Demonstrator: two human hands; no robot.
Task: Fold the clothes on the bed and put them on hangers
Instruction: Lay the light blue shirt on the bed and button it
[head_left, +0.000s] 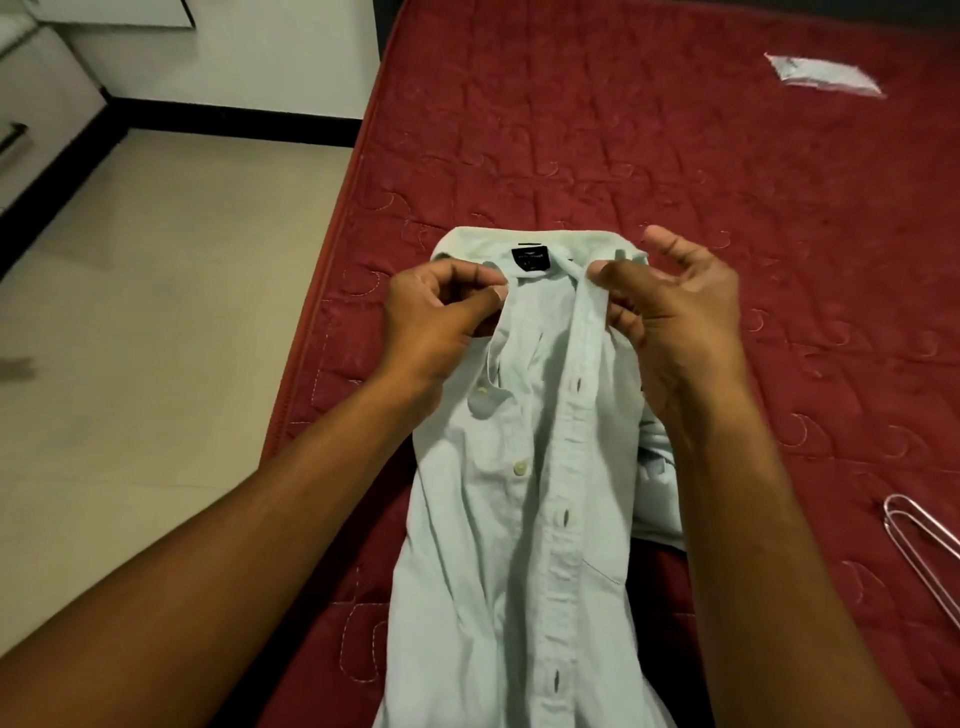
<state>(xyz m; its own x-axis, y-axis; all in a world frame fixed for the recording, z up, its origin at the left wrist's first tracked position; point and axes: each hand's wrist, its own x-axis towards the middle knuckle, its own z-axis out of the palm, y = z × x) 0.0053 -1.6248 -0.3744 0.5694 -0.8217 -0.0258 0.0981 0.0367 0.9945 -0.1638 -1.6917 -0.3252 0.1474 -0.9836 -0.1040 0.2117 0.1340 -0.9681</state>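
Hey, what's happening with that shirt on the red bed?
A person is working on a pale button-up shirt lying front up on a red mattress. The left hand and right hand each pinch one front edge just below the collar. The buttons in view are undone. Thin hangers lie on the mattress to the right, untouched.
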